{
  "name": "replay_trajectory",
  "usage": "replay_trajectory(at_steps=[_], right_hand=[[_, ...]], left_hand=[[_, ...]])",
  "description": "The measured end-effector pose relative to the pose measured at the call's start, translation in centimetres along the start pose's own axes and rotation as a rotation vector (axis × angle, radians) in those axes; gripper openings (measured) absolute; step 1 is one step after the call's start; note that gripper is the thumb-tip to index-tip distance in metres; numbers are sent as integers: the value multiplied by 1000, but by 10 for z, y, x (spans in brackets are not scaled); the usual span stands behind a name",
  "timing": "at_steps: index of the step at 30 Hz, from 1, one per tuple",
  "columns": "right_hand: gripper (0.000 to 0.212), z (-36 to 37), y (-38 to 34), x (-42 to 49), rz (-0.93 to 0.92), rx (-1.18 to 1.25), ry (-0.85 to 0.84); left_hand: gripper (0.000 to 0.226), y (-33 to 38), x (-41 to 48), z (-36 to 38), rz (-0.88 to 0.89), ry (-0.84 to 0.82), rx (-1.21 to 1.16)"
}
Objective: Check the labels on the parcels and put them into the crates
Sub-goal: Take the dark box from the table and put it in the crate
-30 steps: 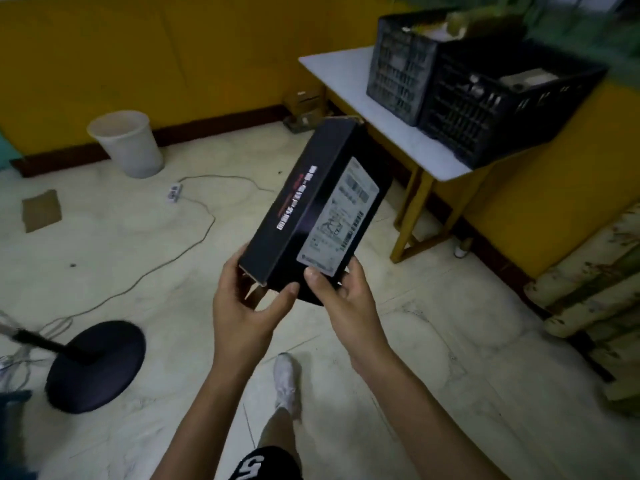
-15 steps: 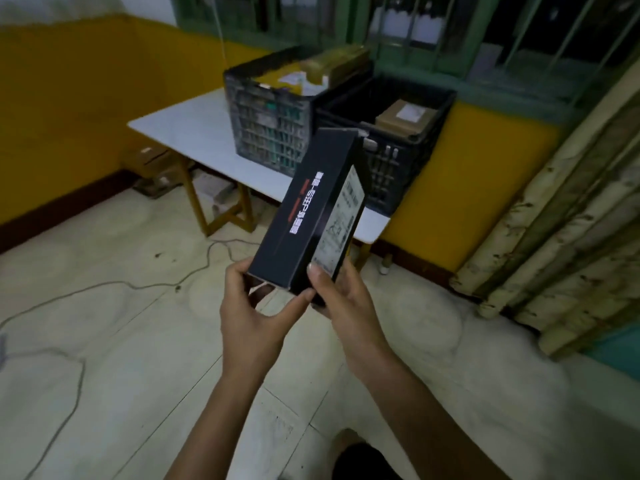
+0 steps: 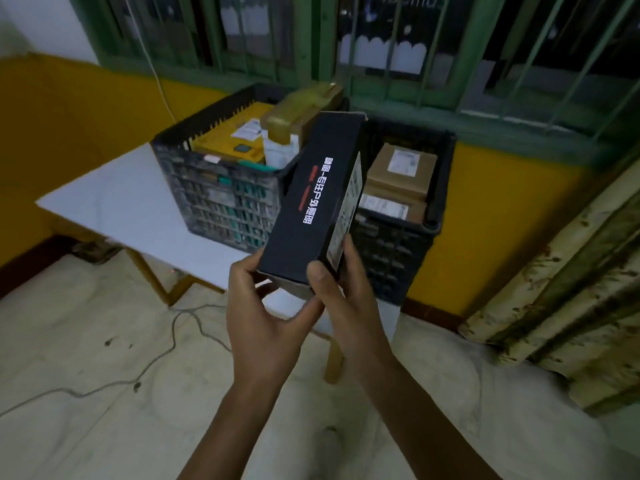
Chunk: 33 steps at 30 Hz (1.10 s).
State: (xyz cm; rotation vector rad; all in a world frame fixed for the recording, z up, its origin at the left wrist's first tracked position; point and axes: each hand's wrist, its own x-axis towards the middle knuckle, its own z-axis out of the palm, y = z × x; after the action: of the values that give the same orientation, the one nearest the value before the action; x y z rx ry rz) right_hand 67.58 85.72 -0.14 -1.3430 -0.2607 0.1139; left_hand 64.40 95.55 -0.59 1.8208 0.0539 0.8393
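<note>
gripping black parcel [image 3: 311,195] w/ left hand [image 3: 263,306] + right hand [image 3: 346,299] | long axis up-away | label [image 3: 348,209] faces right

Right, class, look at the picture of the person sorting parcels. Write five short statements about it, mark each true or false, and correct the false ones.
1. The left hand and the right hand both grip the black box. True.
2. The black box lies inside a crate. False: the hands hold it up, outside any crate.
3. The right crate holds brown cardboard parcels. True.
4. Both crates stand on the floor. False: they stand on the white table.
5. The left crate is empty. False: it holds a yellow parcel and others.
</note>
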Motion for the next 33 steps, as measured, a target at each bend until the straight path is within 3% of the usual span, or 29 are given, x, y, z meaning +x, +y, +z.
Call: replay_trajectory(at_steps=[6,8,10,16,18,21,25,30,33], right_hand=[[67,-19,-14,122,21,72,75],[73,-28,-20,158,51,56,134],[63,-42,-28,192,81,33,228],[74,-78,-27,255,234,-78,333],[59,-86,-20,278,289,-176,410],[40,-90,-10,316,293,-266,442],[30,-94,5,363,283,-299,424],[32,-115,30,402,240,-435,497],[36,-127,49,412,219,-525,448]], left_hand=[[62,-29,104,54,-5,-149,-21],[66,-34,142,75,7,-198,9],[66,-36,178,100,23,-264,40],[78,-62,232,174,232,-503,411],[86,-79,245,189,198,-629,394],[89,-101,272,204,95,-752,306],[67,-122,307,228,-151,-791,75],[26,-132,338,265,-720,-609,-358],[28,-141,349,280,-801,-559,-330]])
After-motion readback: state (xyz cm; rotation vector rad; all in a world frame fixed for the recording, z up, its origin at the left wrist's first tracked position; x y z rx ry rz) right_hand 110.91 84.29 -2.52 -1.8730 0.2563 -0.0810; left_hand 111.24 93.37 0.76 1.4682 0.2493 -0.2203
